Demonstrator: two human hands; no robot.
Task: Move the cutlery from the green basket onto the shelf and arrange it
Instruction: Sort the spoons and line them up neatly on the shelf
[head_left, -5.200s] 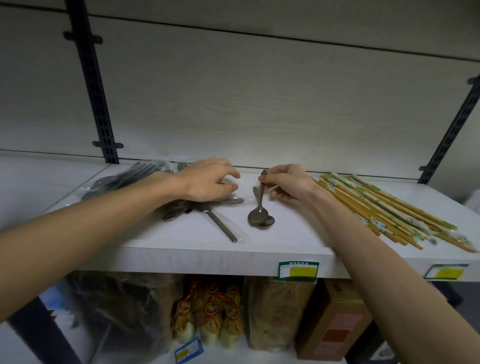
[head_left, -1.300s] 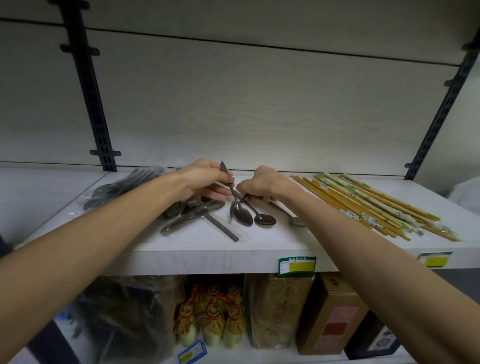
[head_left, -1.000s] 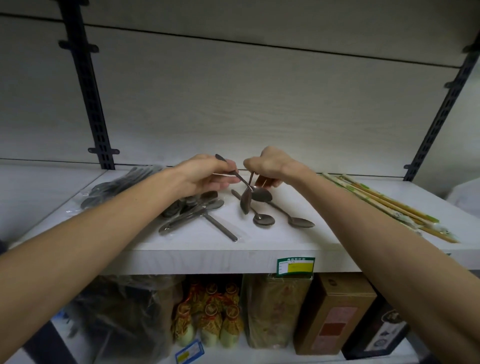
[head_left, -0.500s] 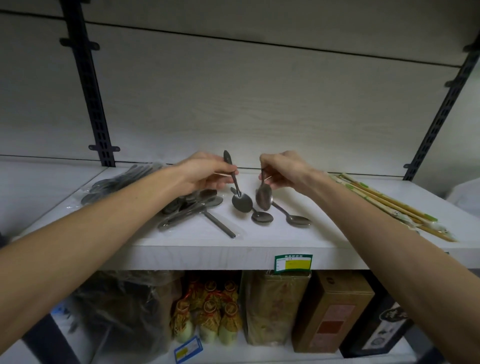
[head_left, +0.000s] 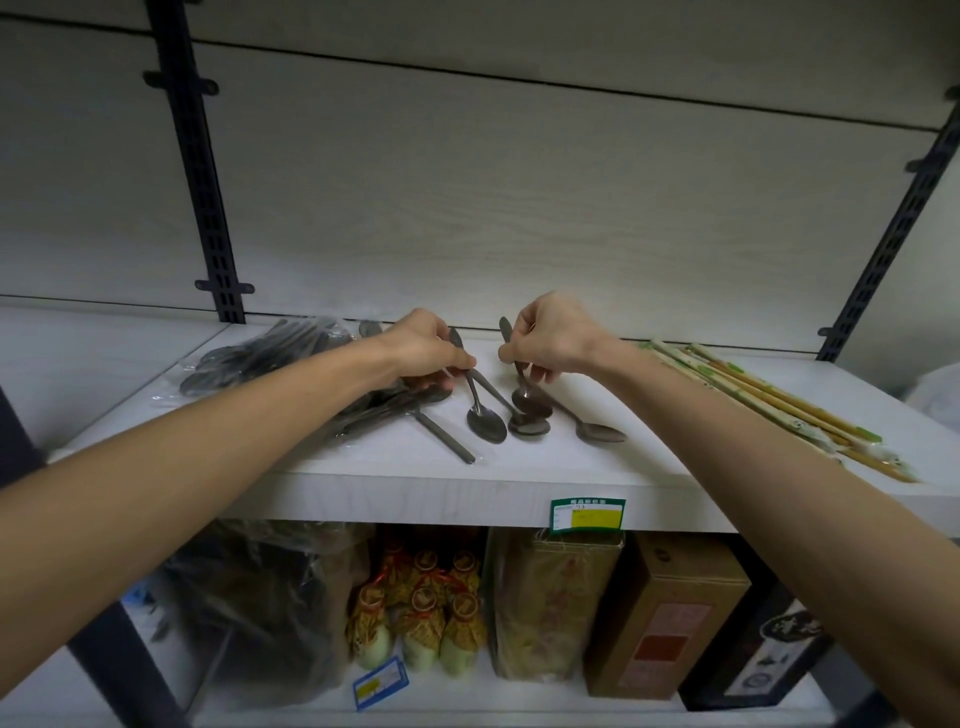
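Note:
On the white shelf (head_left: 519, 488) my left hand (head_left: 426, 353) pinches the handle of a metal spoon (head_left: 485, 423) whose bowl rests on the board. My right hand (head_left: 550, 338) grips another spoon (head_left: 524, 397) by its handle, bowl down over a spoon (head_left: 530, 427) lying flat. One more loose spoon (head_left: 600, 431) lies to the right. A heap of wrapped cutlery (head_left: 384, 410) sits under my left wrist. The green basket is out of sight.
A plastic bag of dark cutlery (head_left: 260, 353) lies at the shelf's back left. Wrapped chopsticks (head_left: 769, 410) fan out on the right. A price tag (head_left: 587, 514) hangs on the front edge. Boxes (head_left: 665, 613) and small wrapped bottles (head_left: 421, 613) fill the shelf below.
Both hands have lowered their spoons until the bowls reach the shelf, the right one over the spoon lying flat. The camera view shifted slightly.

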